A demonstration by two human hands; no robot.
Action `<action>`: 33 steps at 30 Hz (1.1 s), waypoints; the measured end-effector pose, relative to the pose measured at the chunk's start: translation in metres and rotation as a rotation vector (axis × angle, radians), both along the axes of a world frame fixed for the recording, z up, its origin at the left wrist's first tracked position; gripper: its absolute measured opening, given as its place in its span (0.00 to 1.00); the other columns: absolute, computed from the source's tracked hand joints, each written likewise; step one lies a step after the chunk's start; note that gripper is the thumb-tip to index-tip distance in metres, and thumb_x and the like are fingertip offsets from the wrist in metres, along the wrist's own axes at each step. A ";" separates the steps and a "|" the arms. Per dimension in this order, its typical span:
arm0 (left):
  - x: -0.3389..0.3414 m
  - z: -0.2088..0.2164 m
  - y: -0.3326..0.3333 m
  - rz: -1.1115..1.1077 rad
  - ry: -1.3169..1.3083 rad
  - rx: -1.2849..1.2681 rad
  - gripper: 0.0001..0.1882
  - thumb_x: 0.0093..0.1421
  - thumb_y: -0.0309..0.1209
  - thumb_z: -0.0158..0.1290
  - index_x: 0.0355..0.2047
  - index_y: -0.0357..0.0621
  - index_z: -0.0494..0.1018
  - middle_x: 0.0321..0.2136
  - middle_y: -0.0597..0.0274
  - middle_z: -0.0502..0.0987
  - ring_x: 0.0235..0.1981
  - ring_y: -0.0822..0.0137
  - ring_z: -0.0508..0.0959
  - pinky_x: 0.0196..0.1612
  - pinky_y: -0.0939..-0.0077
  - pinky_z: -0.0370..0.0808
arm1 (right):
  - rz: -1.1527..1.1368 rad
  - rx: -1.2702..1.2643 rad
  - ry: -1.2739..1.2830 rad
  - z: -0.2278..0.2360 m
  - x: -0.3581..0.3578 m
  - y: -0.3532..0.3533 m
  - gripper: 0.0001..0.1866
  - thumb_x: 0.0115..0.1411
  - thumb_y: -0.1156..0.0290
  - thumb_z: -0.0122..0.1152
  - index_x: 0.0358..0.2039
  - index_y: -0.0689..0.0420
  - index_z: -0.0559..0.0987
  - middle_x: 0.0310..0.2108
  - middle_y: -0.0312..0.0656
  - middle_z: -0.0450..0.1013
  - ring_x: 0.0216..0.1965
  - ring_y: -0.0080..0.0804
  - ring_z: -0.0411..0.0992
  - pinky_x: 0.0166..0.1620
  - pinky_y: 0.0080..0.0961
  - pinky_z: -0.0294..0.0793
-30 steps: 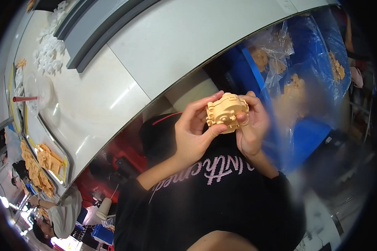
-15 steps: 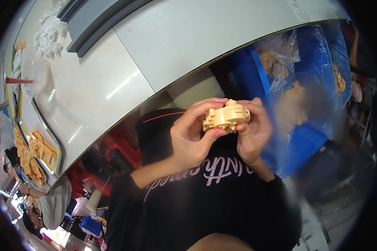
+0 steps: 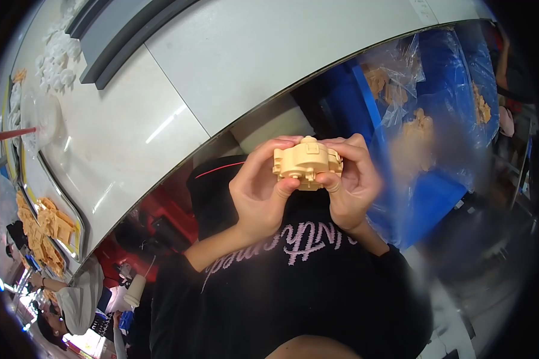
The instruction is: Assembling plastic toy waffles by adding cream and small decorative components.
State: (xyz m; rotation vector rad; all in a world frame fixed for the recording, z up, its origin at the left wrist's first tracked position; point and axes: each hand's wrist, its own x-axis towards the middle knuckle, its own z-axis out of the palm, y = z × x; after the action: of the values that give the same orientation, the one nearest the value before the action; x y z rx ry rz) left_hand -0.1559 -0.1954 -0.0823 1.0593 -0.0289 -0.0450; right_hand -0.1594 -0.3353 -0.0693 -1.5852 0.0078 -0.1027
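Note:
A beige plastic gearbox-like housing (image 3: 306,160) with a round knob on top and small pegs along its lower side is held up in front of my chest. My left hand (image 3: 259,184) grips its left end, thumb at the lower edge and fingers over the top. On the other end my right hand (image 3: 354,182) is closed the same way, its thumb pressing near the bottom pegs. The palms hide the two ends of the housing.
A pale worktable (image 3: 179,90) carries a grey rail (image 3: 111,63), small white parts (image 3: 58,60), a clear cup with a red straw (image 3: 15,134) and a tray (image 3: 82,230) of orange-beige parts. Blue plastic-lined bins (image 3: 440,131) hold more parts at right. Another person (image 3: 81,305) works at lower left.
Both hands and the housing have shifted slightly left. The housing has been turned a little, and my right thumb now sits further in along its lower edge.

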 end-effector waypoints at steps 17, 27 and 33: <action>0.005 -0.002 0.008 0.014 -0.123 0.000 0.23 0.55 0.25 0.59 0.49 0.31 0.65 0.48 0.47 0.70 0.52 0.56 0.71 0.56 0.64 0.69 | -0.038 0.042 -0.224 -0.002 0.009 0.009 0.17 0.50 0.78 0.67 0.39 0.68 0.73 0.38 0.52 0.71 0.39 0.36 0.71 0.43 0.26 0.70; -0.006 0.012 0.032 0.088 -0.238 0.193 0.23 0.51 0.29 0.63 0.47 0.39 0.69 0.44 0.55 0.72 0.47 0.60 0.72 0.49 0.69 0.69 | 0.157 -0.074 -0.096 0.009 0.002 0.008 0.24 0.58 0.57 0.63 0.44 0.66 0.73 0.40 0.46 0.66 0.43 0.36 0.68 0.47 0.29 0.70; -0.016 0.009 0.053 0.151 -0.399 0.394 0.23 0.50 0.25 0.61 0.47 0.39 0.69 0.43 0.54 0.73 0.46 0.57 0.74 0.46 0.68 0.71 | 0.294 -0.154 -0.030 0.009 0.001 0.008 0.20 0.67 0.61 0.47 0.50 0.66 0.68 0.48 0.49 0.67 0.51 0.36 0.65 0.55 0.27 0.62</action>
State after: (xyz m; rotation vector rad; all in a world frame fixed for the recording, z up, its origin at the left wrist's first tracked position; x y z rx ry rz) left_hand -0.1722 -0.1427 -0.0734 1.4477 -0.3116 0.3091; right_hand -0.1582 -0.3274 -0.0603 -1.7215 -0.2612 0.1048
